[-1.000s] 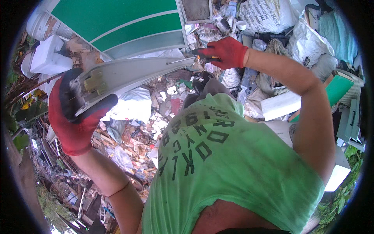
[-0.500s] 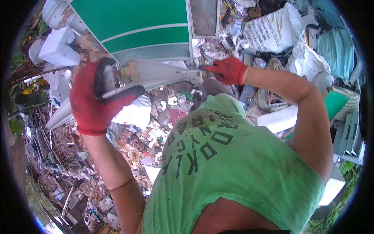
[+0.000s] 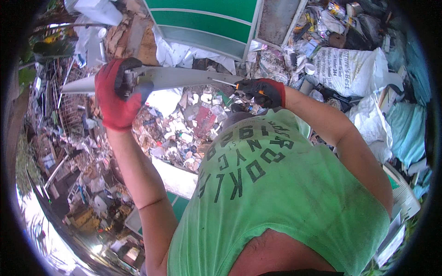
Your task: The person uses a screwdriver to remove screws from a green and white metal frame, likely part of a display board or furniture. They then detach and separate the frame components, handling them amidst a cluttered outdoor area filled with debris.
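Note:
My left hand (image 3: 120, 94), in a red glove with a dark palm, is wrapped round the middle of a long pale grey blade-like piece (image 3: 184, 78). The piece tapers to a point on the left and reaches rightward towards my other hand. Part of its middle is hidden by the glove. My right hand (image 3: 263, 92), gloved the same way, is closed on a screwdriver (image 3: 224, 82) with a thin metal shaft and orange on its handle. The shaft points left, over the right part of the grey piece; whether it touches cannot be made out.
A green-and-white panel (image 3: 202, 25) stands beyond my hands. Scraps and broken pieces (image 3: 184, 129) cover the ground below. White sacks (image 3: 352, 69) and a teal sack (image 3: 405, 133) lie at the right. A white foam block (image 3: 99, 10) sits at the far left.
The grey piece has turned, its right part now broader to view. My right hand has rolled over and the screwdriver shows more clearly. The view has shifted, with the panel higher and further right.

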`<state>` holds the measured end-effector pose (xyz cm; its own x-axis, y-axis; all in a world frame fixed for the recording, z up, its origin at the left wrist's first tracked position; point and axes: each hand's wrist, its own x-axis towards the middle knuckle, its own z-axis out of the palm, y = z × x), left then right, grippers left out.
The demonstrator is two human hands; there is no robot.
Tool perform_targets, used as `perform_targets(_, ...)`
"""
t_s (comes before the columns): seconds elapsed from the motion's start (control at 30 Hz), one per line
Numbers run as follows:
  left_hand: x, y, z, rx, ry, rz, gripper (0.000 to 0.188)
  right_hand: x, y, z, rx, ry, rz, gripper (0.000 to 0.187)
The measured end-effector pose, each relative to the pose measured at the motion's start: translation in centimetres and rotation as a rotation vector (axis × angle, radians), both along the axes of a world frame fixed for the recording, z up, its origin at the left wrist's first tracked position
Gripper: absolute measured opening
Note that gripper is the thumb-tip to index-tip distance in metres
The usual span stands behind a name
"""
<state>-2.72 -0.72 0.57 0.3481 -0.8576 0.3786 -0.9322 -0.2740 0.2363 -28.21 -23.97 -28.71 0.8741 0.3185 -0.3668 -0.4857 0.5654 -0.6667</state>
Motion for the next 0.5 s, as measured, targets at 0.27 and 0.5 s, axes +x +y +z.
perform_targets(0.27, 1.6, -1.6, -0.3, 0.000, 0.111, 0.057, 0.062, -0.2, 1.3, 1.0, -1.158, -0.421, -0.210, 0.050)
perform_targets(0.5, 2.7, -4.2, 2.3, 0.133, 0.576, 0.261, 0.064, 0.1, -0.1, 1.4, -0.123, 0.053, -0.258, 0.048)
